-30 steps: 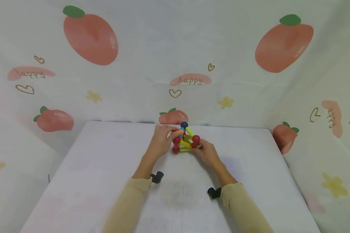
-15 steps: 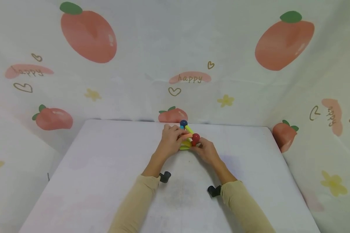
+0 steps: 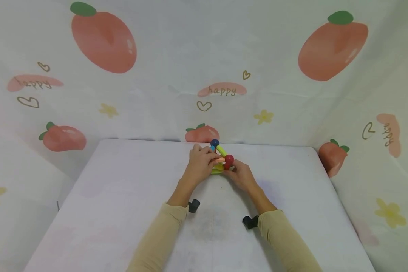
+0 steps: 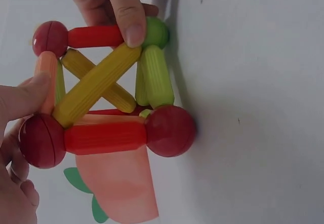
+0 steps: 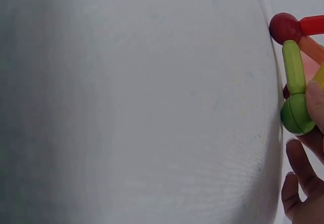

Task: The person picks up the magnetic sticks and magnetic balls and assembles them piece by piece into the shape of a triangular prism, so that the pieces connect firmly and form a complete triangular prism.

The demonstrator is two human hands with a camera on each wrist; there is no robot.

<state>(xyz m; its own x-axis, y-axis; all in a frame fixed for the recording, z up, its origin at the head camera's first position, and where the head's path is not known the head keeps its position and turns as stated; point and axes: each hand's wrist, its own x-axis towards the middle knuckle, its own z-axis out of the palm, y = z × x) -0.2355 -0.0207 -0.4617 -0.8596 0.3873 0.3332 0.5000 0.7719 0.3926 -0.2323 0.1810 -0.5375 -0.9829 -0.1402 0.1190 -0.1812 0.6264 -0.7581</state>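
Observation:
A frame of coloured rods and balls stands near the table's back edge, with a dark blue ball [image 3: 215, 143] at its far top. My left hand [image 3: 200, 162] pinches an orange rod [image 4: 48, 64], which spans two red balls along the upper edge in the left wrist view. Crossed yellow rods [image 4: 96, 84] fill that side, above a lime rod [image 4: 158, 77]. My right hand [image 3: 242, 176] grips the lower right corner, its thumb against the green ball [image 5: 297, 113] and the end of a yellow rod. In the head view my left hand hides the frame's left part.
The white table [image 3: 122, 181] ends just behind the frame, against a fruit-printed cloth backdrop [image 3: 170, 109]. Black wrist cameras [image 3: 194, 206] jut inward from both forearms over the table.
My left hand has moved right with the orange rod, from the frame's left side to lie across the top towards the right red ball. My right hand keeps its grip.

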